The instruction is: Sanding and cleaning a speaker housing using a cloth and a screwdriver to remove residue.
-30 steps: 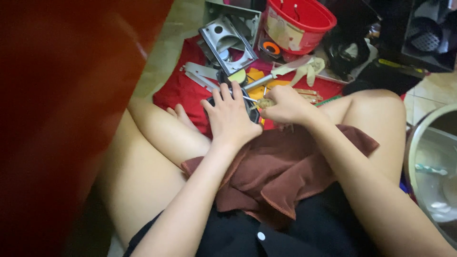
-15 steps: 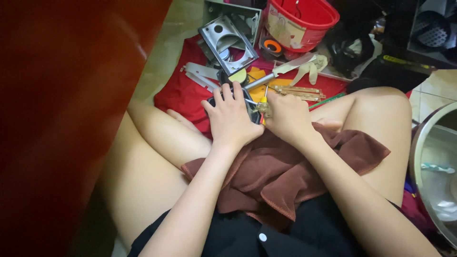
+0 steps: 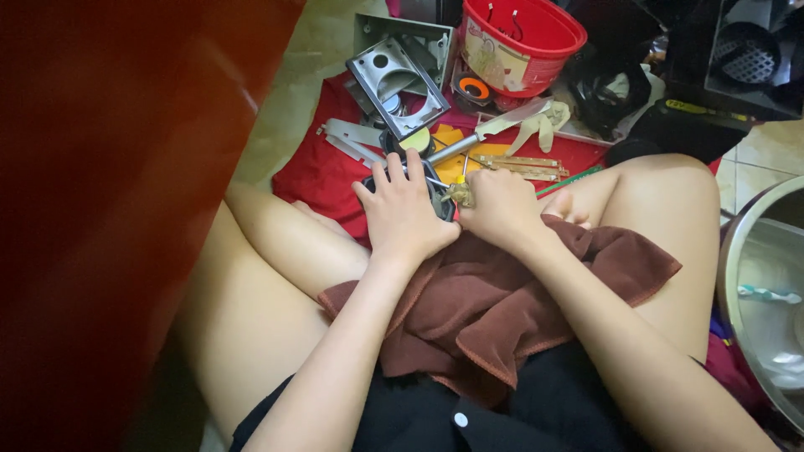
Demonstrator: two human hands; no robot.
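Left hand flat on black part; right hand curled beside.

The floor is pale tile. A red cloth lies spread on it and serves as the landmark here. On the cloth: a grey metal bracket with a round opening at the far end, a flat metal strip at the far left edge, a knife near the middle, and brass strips just right of the knife. A red bucket stands beyond the cloth. A steel basin stands well to the right of the cloth.
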